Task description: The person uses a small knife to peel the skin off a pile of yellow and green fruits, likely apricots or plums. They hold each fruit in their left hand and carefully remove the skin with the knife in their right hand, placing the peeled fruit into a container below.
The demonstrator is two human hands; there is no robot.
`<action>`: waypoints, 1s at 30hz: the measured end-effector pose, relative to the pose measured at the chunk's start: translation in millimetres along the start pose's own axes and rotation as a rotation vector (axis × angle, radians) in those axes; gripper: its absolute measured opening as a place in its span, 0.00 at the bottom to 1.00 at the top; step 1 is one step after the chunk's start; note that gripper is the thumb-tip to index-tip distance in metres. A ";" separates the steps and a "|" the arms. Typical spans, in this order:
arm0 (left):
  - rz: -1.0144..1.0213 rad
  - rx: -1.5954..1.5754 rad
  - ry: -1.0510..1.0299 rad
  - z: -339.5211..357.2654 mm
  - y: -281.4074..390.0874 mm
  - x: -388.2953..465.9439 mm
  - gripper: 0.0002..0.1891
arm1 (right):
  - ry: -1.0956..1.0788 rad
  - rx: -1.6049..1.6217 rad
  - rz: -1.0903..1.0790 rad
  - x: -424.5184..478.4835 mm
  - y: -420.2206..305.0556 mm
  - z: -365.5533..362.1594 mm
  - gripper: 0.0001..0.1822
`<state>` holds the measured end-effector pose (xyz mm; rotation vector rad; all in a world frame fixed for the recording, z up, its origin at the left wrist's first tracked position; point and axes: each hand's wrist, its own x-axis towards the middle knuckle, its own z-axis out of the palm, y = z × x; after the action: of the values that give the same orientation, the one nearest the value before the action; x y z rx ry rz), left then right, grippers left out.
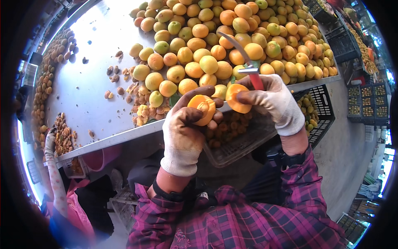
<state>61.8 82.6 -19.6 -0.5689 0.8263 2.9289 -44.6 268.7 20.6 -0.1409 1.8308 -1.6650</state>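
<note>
My left hand (185,124), in a stained white knit glove, holds a halved apricot (209,104) with its cut face up. Whether a stone sits in its middle is hard to tell. Between the thumb and fingers of my gloved right hand (269,99) is another apricot half (238,101). The same hand grips a curved-blade knife (241,51) by its red handle, the blade pointing up and away to the left. Both halves are apart, above the table's front edge. Whole apricots (192,68) lie heaped just beyond my hands.
Below my hands stands a clear plastic crate (230,160) of apricot pieces. A black crate (328,115) with fruit is at right. Stones and scraps (143,99) lie on the metal table (96,90). A co-worker's gloved hand (50,140) reaches to the table at left.
</note>
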 end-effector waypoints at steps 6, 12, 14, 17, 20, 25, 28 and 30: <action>0.047 0.151 0.132 14.6 3.0 -4.7 0.20 | 0.007 -0.342 -0.126 -9.7 -0.5 -14.5 0.12; -0.028 0.300 0.035 11.1 -19.3 1.3 0.25 | 0.015 0.520 -0.635 -0.3 0.9 14.9 0.35; -0.076 0.283 0.037 16.2 -25.8 1.0 0.25 | -0.007 0.615 -0.649 4.0 2.4 26.4 0.36; -0.088 0.301 0.092 24.7 -30.8 -0.9 0.24 | -0.004 0.680 -0.586 7.7 4.5 41.4 0.37; -0.068 0.342 0.128 25.1 -33.8 -1.7 0.23 | 0.006 0.606 -0.582 12.7 11.9 43.2 0.37; 0.014 0.350 0.072 21.1 -35.5 -4.0 0.23 | -0.108 0.510 -0.501 11.8 15.1 44.5 0.36; 0.108 0.390 0.031 4.3 -43.2 -2.5 0.22 | -0.061 0.594 -0.397 16.6 27.8 63.4 0.33; 0.136 0.510 0.081 -4.4 -41.4 1.5 0.20 | -0.082 0.548 -0.356 21.9 30.5 63.6 0.33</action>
<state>67.6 115.7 -44.1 -0.6030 1.6048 2.6469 -18.2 209.5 -14.7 -0.3037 1.2801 -2.3095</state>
